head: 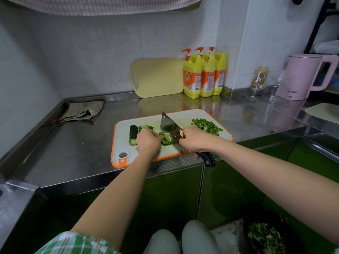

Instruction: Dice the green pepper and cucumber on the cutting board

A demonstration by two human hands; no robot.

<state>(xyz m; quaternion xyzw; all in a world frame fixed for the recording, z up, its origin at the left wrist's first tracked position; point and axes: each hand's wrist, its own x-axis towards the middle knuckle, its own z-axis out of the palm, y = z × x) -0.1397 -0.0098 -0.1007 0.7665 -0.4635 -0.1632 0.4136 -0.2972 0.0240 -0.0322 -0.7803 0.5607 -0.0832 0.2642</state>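
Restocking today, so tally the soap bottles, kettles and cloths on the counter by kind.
Soap bottles: 3
Kettle: 1
Cloth: 1
Total: 5

On the orange-rimmed white cutting board (183,114), the left hand (149,141) pins a green pepper piece (166,138); the right hand (192,141) grips a steel cleaver (169,129) beside it.

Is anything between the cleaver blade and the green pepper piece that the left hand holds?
Nothing visible. The cleaver, gripped by the right hand, has its blade beside the green pepper piece; the left hand holds the piece's left side.
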